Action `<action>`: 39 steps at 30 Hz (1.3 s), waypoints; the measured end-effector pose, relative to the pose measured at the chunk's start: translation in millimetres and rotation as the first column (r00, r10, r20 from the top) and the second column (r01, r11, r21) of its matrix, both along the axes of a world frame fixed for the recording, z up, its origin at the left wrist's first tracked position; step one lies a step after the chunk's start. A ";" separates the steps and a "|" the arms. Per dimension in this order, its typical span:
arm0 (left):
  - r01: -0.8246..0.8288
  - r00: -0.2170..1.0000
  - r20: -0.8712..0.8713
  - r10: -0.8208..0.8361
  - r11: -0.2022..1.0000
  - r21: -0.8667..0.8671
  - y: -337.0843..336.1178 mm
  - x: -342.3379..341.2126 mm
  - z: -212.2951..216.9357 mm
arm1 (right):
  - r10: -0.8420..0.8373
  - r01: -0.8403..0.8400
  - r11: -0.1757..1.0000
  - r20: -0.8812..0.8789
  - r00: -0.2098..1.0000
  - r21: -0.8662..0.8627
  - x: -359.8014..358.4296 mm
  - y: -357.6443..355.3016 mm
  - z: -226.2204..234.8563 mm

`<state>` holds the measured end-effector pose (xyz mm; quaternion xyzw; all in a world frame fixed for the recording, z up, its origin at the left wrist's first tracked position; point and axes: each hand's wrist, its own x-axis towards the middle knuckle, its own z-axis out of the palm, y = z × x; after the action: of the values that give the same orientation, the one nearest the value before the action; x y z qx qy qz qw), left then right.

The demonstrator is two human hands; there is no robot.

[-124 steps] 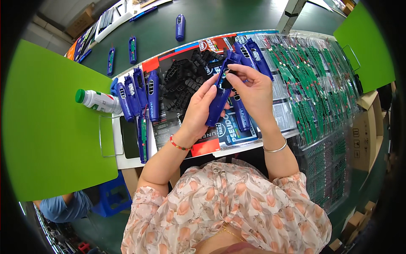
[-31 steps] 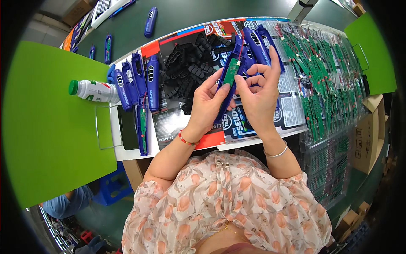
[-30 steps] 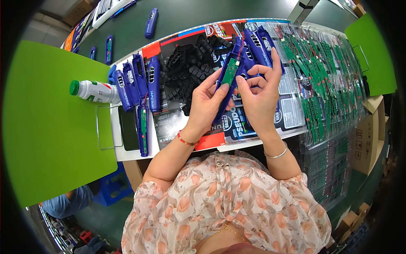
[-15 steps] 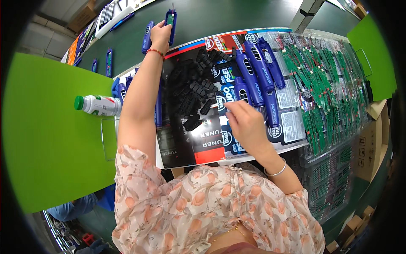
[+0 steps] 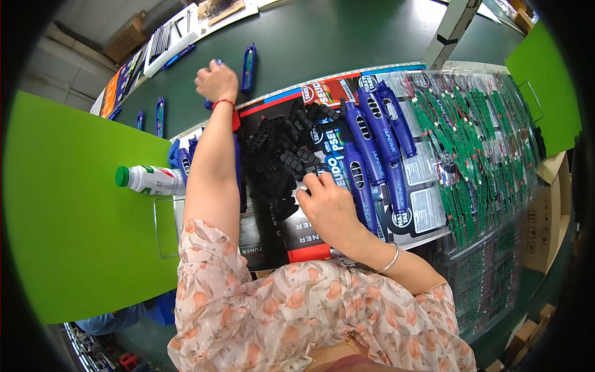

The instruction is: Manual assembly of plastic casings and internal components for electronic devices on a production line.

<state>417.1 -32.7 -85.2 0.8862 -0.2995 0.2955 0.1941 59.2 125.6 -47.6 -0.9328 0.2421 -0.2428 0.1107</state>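
At the far side of the mat, my left hand [image 5: 217, 82] is closed over a blue plastic casing [image 5: 209, 104], which it mostly covers. Just right of it, a blue casing half with a green circuit board [image 5: 248, 68] lies on the green table. My right hand [image 5: 328, 208] has its fingers curled together at the right edge of a pile of black plastic parts [image 5: 273, 146]; whatever is in its fingertips is hidden. Several blue casings with oval cutouts [image 5: 374, 124] lie to the right of that hand.
Green circuit boards with wires [image 5: 471, 149] cover clear trays on the right. A white bottle with a green cap [image 5: 152, 180] stands by the left green panel [image 5: 87, 211]. More blue casings [image 5: 160, 116] lie far left. A metal post [image 5: 449, 37] rises at the back.
The casing half with the board has left my left hand and lies on the table. That hand has moved left onto another blue casing. My right hand has shifted left to the black parts.
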 end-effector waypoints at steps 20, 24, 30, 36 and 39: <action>0.017 -0.453 -0.540 -0.709 0.599 -0.801 170.6 -238.5 79.6 | -0.448 -0.262 0.690 0.683 0.578 0.674 -20.5 -50.8 59.5; -0.012 -0.512 -0.516 -0.686 0.607 -0.795 191.9 -261.0 66.7 | -0.431 -0.024 0.790 0.583 0.689 0.613 -21.6 -44.1 50.5; -0.010 -0.523 -0.517 -0.678 0.611 -0.791 202.6 -272.3 59.6 | -0.341 0.165 0.921 0.528 0.778 0.352 -31.9 -39.6 37.9; 0.024 -0.537 -0.505 -0.676 0.586 -0.810 209.7 -281.9 50.9 | -0.408 0.291 0.902 0.412 0.815 0.320 -39.3 -31.1 38.9; 0.061 -0.531 -0.526 -0.665 0.589 -0.806 210.8 -287.4 47.5 | -0.409 0.299 0.901 0.386 0.827 0.315 -45.7 -29.5 33.8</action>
<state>129.7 178.1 -37.6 0.4609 -0.2876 -0.5752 0.6116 13.6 96.1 -13.8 -0.7706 0.4079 -0.4337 0.2276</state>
